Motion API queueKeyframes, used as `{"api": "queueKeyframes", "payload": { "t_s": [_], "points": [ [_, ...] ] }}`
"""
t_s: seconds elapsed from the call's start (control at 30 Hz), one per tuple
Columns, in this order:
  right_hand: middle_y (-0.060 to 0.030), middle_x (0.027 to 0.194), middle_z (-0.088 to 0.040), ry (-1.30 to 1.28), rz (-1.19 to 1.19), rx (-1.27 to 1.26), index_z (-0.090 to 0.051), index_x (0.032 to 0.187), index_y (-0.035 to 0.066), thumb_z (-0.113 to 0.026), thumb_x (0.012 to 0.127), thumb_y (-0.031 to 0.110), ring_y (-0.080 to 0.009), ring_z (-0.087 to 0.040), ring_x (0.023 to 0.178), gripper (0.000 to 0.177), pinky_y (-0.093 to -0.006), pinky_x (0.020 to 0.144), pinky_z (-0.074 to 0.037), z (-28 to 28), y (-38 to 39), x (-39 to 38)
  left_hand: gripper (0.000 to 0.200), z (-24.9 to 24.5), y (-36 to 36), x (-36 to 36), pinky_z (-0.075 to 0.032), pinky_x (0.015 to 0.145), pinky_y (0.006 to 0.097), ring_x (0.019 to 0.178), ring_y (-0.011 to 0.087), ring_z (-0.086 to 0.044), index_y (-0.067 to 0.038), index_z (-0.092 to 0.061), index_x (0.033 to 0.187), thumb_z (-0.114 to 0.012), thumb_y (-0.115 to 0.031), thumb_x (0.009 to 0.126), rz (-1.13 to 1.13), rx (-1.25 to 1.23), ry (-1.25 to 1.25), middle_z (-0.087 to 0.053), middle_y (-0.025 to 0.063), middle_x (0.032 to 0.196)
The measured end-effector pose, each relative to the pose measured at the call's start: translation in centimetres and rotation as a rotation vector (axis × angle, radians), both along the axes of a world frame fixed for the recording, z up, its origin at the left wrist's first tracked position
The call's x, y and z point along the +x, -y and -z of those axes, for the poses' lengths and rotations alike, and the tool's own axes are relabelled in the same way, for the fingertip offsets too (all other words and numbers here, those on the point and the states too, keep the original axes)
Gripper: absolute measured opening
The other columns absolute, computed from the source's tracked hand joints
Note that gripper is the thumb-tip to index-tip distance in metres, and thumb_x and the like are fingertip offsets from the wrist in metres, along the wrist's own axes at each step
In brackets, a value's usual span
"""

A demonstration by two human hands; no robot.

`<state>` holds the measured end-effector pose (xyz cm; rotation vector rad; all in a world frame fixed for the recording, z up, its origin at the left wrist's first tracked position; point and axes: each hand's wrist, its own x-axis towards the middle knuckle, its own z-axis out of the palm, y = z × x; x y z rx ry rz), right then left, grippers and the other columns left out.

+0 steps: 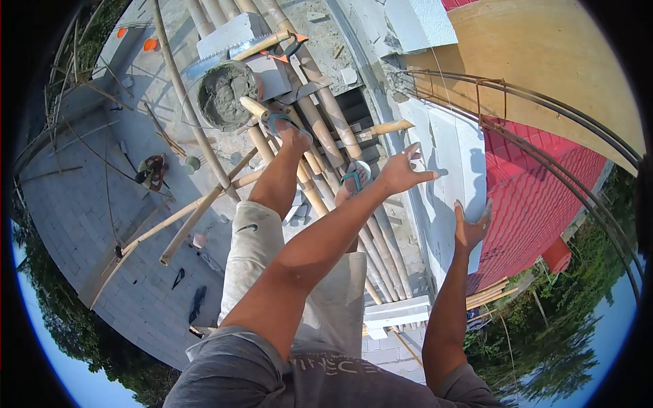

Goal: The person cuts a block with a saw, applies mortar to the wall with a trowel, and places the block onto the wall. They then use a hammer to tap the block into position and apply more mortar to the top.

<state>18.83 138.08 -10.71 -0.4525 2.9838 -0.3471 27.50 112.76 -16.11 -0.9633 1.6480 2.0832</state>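
Note:
My left hand (405,171) is open with thumb and fingers spread, beside the white lightweight concrete block (450,160) on top of the wall. My right hand (471,228) is at the outer, lower end of the white blockwork, thumb and fingers apart; its fingertips seem to lie against the block, though firm contact is hard to judge. Neither hand holds a tool. A bucket of grey wet mortar (230,95) stands beyond my feet. Near it, a handsaw (289,47) with an orange and black handle lies across white blocks.
My sandalled feet stand on bamboo poles (320,129) high above a floor, where another person (152,171) crouches. Bent steel rebar (537,153) juts out past the wall. A red tiled roof (524,197) slopes beyond it. More white blocks (398,311) lie near my legs.

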Motion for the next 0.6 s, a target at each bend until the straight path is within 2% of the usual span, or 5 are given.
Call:
{"api": "queueKeyframes", "payload": {
  "t_s": [0.07,0.17,0.27,0.37,0.6],
  "points": [
    [-0.0202,0.133,-0.056,-0.335,-0.077,0.061,-0.048,0.139,0.003,-0.083,0.076,0.025,-0.0399,-0.053,0.122,0.075,-0.0506,0.101,-0.045,-0.5,1.7,0.5,0.103,-0.3,5.0,4.2,-0.05,0.097,0.0363,0.116,0.03,-0.062,0.005,-0.037,0.146,-0.083,-0.05,0.072,-0.035,-0.025,0.035,-0.059,0.022,0.131],
    [-0.0198,0.129,-0.058,-0.33,-0.211,-0.057,-0.05,0.133,0.001,-0.077,0.082,0.017,-0.0399,-0.054,0.118,0.06,-0.0496,0.098,-0.046,-2.1,6.3,1.9,0.086,-0.5,12.1,9.7,-0.051,0.094,0.0341,0.11,0.0242,-0.063,0.005,-0.045,0.14,-0.082,-0.041,0.077,-0.234,-0.145,0.146,-0.063,0.0174,0.123],
    [-0.0167,0.118,-0.062,-0.065,-0.319,-0.365,-0.056,0.124,0.001,-0.073,0.082,0.007,-0.0372,-0.058,0.109,0.046,-0.0469,0.095,-0.046,-1.4,16.8,5.0,0.057,0.3,16.7,13.3,-0.053,0.08,0.0274,0.095,0.0136,-0.062,0.003,-0.054,0.128,-0.079,-0.022,0.083,-0.713,-0.257,0.076,-0.065,0.0094,0.105],
    [-0.0146,0.115,-0.062,0.205,-0.436,-0.464,-0.061,0.118,0.005,-0.074,0.081,0.008,-0.0341,-0.059,0.109,0.04,-0.0441,0.096,-0.046,3.6,27.4,6.0,0.048,0.1,20.0,14.8,-0.052,0.075,0.0263,0.09,0.0122,-0.061,0.002,-0.054,0.127,-0.075,-0.014,0.087,-1.096,-0.167,0.03,-0.065,0.0077,0.101],
    [-0.0151,0.134,-0.054,0.282,-0.751,-0.156,-0.056,0.131,0.012,-0.073,0.08,0.023,-0.0336,-0.049,0.127,0.054,-0.045,0.106,-0.041,18.3,52.1,3.2,0.039,1.0,22.2,16.6,-0.051,0.065,0.0235,0.076,0.0082,-0.06,0.002,-0.052,0.126,-0.068,-0.005,0.091,-1.312,-0.022,0.048,-0.065,0.0039,0.096]
  ]
}}
